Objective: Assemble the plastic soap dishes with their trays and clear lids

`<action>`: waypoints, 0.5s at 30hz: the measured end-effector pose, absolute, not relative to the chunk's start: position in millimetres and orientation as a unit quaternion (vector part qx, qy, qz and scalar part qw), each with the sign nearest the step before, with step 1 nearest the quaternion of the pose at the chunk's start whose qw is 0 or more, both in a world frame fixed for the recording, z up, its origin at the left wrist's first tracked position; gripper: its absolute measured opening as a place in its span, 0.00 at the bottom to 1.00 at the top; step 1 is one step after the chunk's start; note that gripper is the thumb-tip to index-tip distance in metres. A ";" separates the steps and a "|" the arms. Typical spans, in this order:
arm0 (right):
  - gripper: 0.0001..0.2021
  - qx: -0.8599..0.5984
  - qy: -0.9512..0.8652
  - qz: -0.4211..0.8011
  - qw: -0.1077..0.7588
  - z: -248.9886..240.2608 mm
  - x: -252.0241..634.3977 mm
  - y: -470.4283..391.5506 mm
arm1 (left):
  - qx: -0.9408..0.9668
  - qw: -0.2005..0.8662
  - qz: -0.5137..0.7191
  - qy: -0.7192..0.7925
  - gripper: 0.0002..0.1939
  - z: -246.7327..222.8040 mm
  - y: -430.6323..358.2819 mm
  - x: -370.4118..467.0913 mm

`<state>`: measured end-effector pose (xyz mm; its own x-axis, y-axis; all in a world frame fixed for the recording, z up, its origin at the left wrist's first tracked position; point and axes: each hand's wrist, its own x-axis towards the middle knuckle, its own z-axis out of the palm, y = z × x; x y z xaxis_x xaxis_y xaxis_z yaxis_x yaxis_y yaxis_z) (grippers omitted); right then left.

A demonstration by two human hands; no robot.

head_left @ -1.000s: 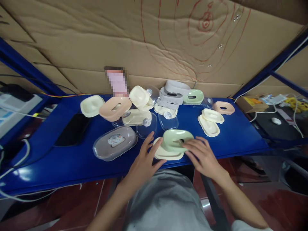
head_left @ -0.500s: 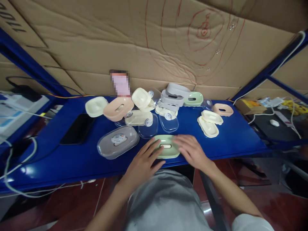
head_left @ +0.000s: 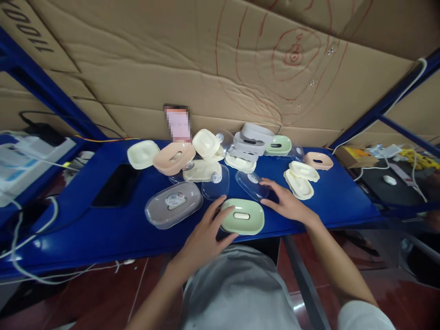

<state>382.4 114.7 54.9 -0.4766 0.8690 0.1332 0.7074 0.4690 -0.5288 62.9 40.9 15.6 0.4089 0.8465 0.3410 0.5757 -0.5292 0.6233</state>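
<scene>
Green slotted dish [head_left: 255,221] lying flat, clear lid [head_left: 250,185] beyond

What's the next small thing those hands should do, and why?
Probably bring the clear cover over the nearest green dish: the right hand holds that cover at its edge, the left hand is at the dish's side, and the dish lies uncovered, while the grey dish nearby is covered.

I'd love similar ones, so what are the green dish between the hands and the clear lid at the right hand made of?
Green dish: probably smooth, glossy plastic, from its even colour and rounded edges; glazed ceramic isn't ruled out. Clear lid: likely shiny transparent plastic, since the blue table shows through.
</scene>
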 end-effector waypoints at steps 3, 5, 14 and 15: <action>0.28 -0.404 -0.851 0.274 0.194 63.0 399.0 88.9 | 0.799 0.233 0.310 0.459 0.43 15.7 42.0 62.9; 0.27 -0.371 -0.873 0.272 0.162 67.4 393.2 72.5 | 0.806 0.229 0.302 0.455 0.44 15.0 42.6 62.8; 0.32 -0.321 -0.921 0.074 0.208 33.1 341.8 48.6 | 0.802 0.221 0.335 0.442 0.31 4.4 44.9 60.4; 0.32 -0.316 -0.923 0.063 0.210 29.5 341.4 49.5 | 0.802 0.222 0.337 0.441 0.31 3.9 45.4 60.2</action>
<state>341.4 49.5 29.5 -0.7129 0.6090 0.3477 0.5565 0.7930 -0.2479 60.2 45.4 3.9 0.3840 0.8564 0.3451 0.5568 -0.5129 0.6533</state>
